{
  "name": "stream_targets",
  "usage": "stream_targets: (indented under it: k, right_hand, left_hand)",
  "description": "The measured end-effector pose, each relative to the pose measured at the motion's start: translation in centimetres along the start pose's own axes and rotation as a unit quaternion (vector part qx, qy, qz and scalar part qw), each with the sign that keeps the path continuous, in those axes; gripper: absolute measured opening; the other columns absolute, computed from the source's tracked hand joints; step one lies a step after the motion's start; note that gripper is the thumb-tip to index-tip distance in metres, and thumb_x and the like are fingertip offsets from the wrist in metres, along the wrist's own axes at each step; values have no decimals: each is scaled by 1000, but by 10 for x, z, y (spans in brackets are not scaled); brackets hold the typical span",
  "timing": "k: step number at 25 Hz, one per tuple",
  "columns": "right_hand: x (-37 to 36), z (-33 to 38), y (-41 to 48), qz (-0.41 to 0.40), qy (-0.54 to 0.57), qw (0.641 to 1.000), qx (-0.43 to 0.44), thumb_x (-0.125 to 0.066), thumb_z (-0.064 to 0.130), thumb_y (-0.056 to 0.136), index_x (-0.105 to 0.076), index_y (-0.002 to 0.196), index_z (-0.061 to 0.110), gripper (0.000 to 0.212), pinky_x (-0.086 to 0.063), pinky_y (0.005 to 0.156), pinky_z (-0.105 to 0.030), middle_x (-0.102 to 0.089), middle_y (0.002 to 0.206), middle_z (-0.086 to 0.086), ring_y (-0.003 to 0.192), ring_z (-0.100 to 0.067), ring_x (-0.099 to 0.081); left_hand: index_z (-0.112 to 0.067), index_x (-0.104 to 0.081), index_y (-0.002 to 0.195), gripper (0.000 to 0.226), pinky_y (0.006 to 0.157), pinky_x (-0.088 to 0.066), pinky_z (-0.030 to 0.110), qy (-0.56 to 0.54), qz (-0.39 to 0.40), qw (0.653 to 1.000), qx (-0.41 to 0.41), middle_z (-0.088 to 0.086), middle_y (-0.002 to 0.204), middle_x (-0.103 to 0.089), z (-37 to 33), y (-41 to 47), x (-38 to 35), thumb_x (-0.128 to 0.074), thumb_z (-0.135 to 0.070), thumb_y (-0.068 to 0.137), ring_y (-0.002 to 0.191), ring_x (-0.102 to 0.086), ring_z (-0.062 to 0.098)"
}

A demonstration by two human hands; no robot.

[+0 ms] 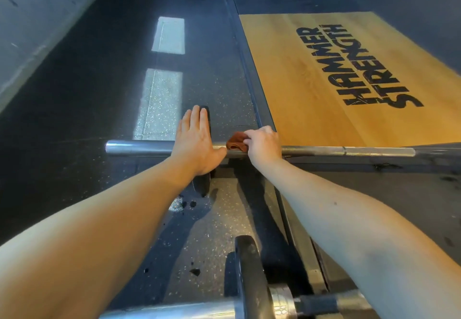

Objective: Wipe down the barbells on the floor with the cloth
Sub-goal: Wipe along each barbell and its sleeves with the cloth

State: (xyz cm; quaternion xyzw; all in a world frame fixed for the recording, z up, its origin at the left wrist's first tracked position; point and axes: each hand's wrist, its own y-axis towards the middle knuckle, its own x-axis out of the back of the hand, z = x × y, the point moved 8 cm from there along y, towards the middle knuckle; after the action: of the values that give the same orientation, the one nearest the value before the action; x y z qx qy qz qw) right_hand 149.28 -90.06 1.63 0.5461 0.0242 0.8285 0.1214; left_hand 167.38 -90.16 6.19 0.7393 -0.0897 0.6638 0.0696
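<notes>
On the head camera, our left hand [197, 144] lies flat on the plate [208, 116], fingers [199, 119] straight and together. Our right hand [264, 144] wraps the brown cloth [235, 141] round the barbell [349, 151] on the floor [99, 119].

Gym: rubber floor [74, 109], barbell [349, 151], lifting platform [299, 74].

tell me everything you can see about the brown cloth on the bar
The small rust-brown fabric cloth is bunched and wrapped over the silver steel barbell lying on the floor, just right of its thin black weight plate. The right hand grips it against the shaft, hiding most of it; only a crumpled end shows. The left hand lies flat nearby, thumb close; contact unclear.
</notes>
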Motion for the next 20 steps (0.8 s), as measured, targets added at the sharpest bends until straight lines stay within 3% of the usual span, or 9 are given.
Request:
stream_targets:
  k: [3, 6, 7, 8, 10, 12, 14, 16, 20]
  right_hand:
    - [12, -11, -40, -13, 63, 994, 89, -60, 32, 99, -75, 97, 44, 19, -40, 106, -27, -61, 116, 7, 118, -8, -50]
    - [14, -54, -86, -6, 140, 990, 21, -72, 24, 93, -71, 87, 21, 6, -51, 105, -45, -63, 102, -2, 112, -27, -66]
    - [17, -59, -90, -5, 106, 994, 22, -71, 19, 93, -71, 86, 16, 7, -54, 100, -42, -60, 102, -4, 104, -26, -66]
    - [23, -62, -84, -19, 92, 996, 12, -67, 12, 95, -71, 86, 21, 13, -54, 93, -28, -58, 103, -3, 98, -18, -64]
    - [45, -52, -50, -81, 159, 984, -18, -58, 4, 100, -70, 96, 27, 26, -46, 86, -12, -52, 108, 1, 98, -8, -57]
    - [50, -37, -13, -103, 176, 979, -26, -59, 11, 101, -72, 110, 24, 20, -45, 99, -23, -51, 118, 1, 111, -14, -53]
    - [22, -25, 4, -37, 132, 990, -15, -64, 23, 99, -72, 122, 21, 25, -39, 113, -39, -55, 134, -1, 125, -18, -47]
    - [-3, -21, -10, -22, 149, 988, -22, -68, 20, 96, -70, 128, 18, 32, -39, 113, -50, -58, 139, -3, 131, -22, -46]
    - [-9, -35, -51, -58, 308, 950, -19, -67, 8, 97, -66, 127, 29, 37, -42, 115, -42, -53, 141, -1, 134, -22, -52]
  left_hand:
    - [-13, 11, 160, 110, 127, -9, 49, -14, 33, 999, 4, 9, 169, 10, 3, 16, 2, -54, -68, 89, 156, 3, 34]
    - [-14, 8, 161, 110, 126, -15, 50, -21, 23, 999, 11, 8, 169, 7, 6, 26, 0, -57, -65, 88, 155, -2, 35]
    - [-14, 7, 161, 110, 126, -16, 50, -27, 24, 999, 9, 7, 170, 6, 4, 28, -1, -58, -65, 88, 155, -2, 35]
    - [-14, 7, 161, 109, 125, -16, 51, -32, 24, 999, 8, 7, 170, 6, 1, 30, -2, -58, -64, 88, 155, -1, 35]
    - [-15, 7, 161, 108, 125, -17, 51, -31, 21, 999, 14, 7, 170, 7, 1, 31, -3, -58, -62, 89, 155, -1, 35]
    - [-15, 7, 161, 106, 125, -17, 51, -33, 20, 999, 16, 7, 169, 6, 1, 30, -3, -58, -61, 89, 155, -1, 35]
    - [-15, 4, 161, 105, 125, -18, 52, -35, 17, 999, 10, 7, 170, 5, 2, 30, -3, -58, -59, 89, 155, -3, 35]
    - [-14, 0, 161, 101, 124, -20, 52, -43, 12, 999, 11, 8, 169, 0, 5, 36, 1, -58, -57, 90, 154, -6, 36]
    - [-10, -12, 160, 92, 123, -23, 52, -60, 23, 998, 12, 10, 167, -13, 8, 66, 6, -53, -57, 92, 151, -15, 38]
